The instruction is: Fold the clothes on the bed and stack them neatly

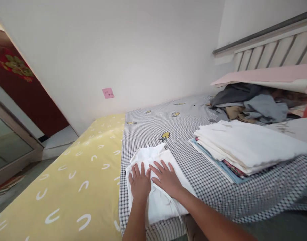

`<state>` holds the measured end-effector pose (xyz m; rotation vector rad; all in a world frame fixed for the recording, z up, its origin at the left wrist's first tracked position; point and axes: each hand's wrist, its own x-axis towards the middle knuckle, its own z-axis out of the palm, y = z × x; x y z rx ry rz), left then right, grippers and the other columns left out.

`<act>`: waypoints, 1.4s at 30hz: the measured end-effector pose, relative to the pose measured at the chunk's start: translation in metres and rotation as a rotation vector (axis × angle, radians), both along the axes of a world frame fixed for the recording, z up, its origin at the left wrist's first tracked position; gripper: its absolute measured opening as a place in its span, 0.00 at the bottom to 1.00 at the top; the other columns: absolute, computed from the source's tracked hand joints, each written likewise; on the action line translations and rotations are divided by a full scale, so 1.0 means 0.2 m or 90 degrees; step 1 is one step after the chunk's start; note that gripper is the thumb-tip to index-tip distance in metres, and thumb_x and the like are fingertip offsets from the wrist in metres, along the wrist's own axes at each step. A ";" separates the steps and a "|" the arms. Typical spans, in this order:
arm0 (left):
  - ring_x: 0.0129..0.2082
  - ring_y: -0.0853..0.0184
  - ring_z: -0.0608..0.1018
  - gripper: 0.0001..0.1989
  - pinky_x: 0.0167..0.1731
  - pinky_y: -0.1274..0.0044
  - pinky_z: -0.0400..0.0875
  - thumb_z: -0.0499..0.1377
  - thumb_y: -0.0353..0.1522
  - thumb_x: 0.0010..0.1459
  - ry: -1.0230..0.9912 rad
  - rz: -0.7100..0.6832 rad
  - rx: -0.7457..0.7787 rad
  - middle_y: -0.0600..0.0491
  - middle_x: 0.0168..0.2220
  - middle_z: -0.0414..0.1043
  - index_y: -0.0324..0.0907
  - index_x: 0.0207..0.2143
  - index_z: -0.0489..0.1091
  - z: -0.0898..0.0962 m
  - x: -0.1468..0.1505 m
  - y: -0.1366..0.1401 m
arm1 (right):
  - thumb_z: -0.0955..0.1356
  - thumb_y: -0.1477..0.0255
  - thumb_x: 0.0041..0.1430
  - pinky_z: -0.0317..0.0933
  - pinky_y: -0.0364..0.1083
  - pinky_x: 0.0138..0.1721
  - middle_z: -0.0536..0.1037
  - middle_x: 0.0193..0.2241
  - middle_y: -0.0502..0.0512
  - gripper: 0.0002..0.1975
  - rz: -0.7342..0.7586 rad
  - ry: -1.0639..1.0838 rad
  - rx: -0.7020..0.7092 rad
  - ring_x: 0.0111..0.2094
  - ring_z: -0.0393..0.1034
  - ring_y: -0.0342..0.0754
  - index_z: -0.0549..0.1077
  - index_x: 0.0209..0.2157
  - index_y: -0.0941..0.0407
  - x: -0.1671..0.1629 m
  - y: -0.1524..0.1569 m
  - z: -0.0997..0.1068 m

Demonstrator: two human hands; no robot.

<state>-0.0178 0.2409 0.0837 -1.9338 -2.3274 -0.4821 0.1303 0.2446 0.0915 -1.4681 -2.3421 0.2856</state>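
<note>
A folded white garment [163, 206] lies near the front edge of the bed, on a checked sheet [153, 130]. My left hand [140, 180] rests flat on its left half, fingers spread. Beside it, my right hand [166, 179] presses palm-down on the cloth, fingers also apart. A thin white string trails from under the right hand toward the front edge. The garment's exact kind cannot be made out. To the right sits a stack of folded clothes [251, 144], white on top with blue and patterned layers below.
A yellow sheet [93, 180] with white curved marks covers the bed's left part. Loose dark and grey clothes [259, 103] are heaped at the back right, under a pink sheet-like piece [269, 75]. A radiator [276, 50] and a white wall stand behind.
</note>
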 end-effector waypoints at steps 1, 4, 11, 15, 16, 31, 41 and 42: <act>0.71 0.46 0.56 0.31 0.67 0.50 0.53 0.44 0.45 0.69 0.005 0.004 0.007 0.35 0.71 0.53 0.41 0.69 0.56 -0.01 0.00 0.00 | 0.57 0.55 0.71 0.37 0.66 0.70 0.53 0.72 0.47 0.29 0.015 -0.003 0.001 0.73 0.41 0.59 0.54 0.71 0.40 0.05 -0.04 0.00; 0.71 0.45 0.57 0.31 0.67 0.51 0.53 0.46 0.47 0.68 0.019 0.030 0.029 0.36 0.71 0.55 0.44 0.69 0.58 -0.03 0.00 0.01 | 0.58 0.57 0.71 0.38 0.67 0.70 0.55 0.72 0.47 0.27 0.007 -0.022 0.014 0.73 0.43 0.58 0.58 0.70 0.39 0.20 -0.13 -0.02; 0.72 0.44 0.55 0.31 0.68 0.52 0.49 0.49 0.45 0.68 -0.033 0.060 0.031 0.34 0.71 0.51 0.42 0.68 0.59 -0.03 0.02 -0.01 | 0.58 0.55 0.70 0.41 0.69 0.68 0.61 0.70 0.46 0.26 -0.103 -0.056 0.025 0.72 0.48 0.60 0.64 0.66 0.37 0.38 -0.07 -0.12; 0.72 0.44 0.55 0.30 0.69 0.51 0.48 0.51 0.43 0.67 -0.069 0.058 0.046 0.34 0.71 0.52 0.41 0.68 0.60 -0.03 0.03 -0.01 | 0.56 0.59 0.70 0.45 0.65 0.67 0.70 0.64 0.45 0.21 -0.197 0.017 -0.040 0.68 0.57 0.55 0.75 0.55 0.38 0.31 0.09 -0.07; 0.72 0.43 0.54 0.30 0.69 0.51 0.47 0.52 0.43 0.67 -0.078 0.057 0.052 0.34 0.71 0.52 0.40 0.68 0.60 -0.03 0.03 -0.01 | 0.57 0.59 0.69 0.49 0.64 0.65 0.73 0.61 0.47 0.20 -0.243 0.040 -0.063 0.65 0.62 0.55 0.76 0.52 0.40 0.28 0.14 -0.04; 0.71 0.47 0.58 0.28 0.68 0.50 0.54 0.52 0.43 0.67 -0.042 0.070 0.258 0.39 0.70 0.59 0.45 0.66 0.63 -0.20 0.06 0.00 | 0.65 0.62 0.62 0.54 0.59 0.56 0.81 0.44 0.57 0.13 -0.218 -0.011 -0.148 0.52 0.72 0.58 0.79 0.41 0.50 -0.04 0.88 0.34; 0.69 0.48 0.62 0.27 0.67 0.52 0.57 0.53 0.43 0.67 0.003 0.089 0.233 0.38 0.69 0.60 0.45 0.65 0.64 -0.17 0.07 0.00 | 0.67 0.70 0.62 0.50 0.57 0.58 0.81 0.44 0.51 0.08 -0.130 -0.017 0.014 0.50 0.71 0.52 0.77 0.41 0.50 -0.10 0.59 0.35; 0.69 0.48 0.62 0.27 0.67 0.52 0.57 0.53 0.43 0.67 -0.002 0.089 0.230 0.38 0.69 0.59 0.45 0.65 0.64 -0.16 0.07 0.00 | 0.66 0.70 0.63 0.46 0.58 0.61 0.81 0.46 0.51 0.08 -0.116 -0.014 0.058 0.52 0.69 0.51 0.77 0.42 0.49 -0.07 0.52 0.33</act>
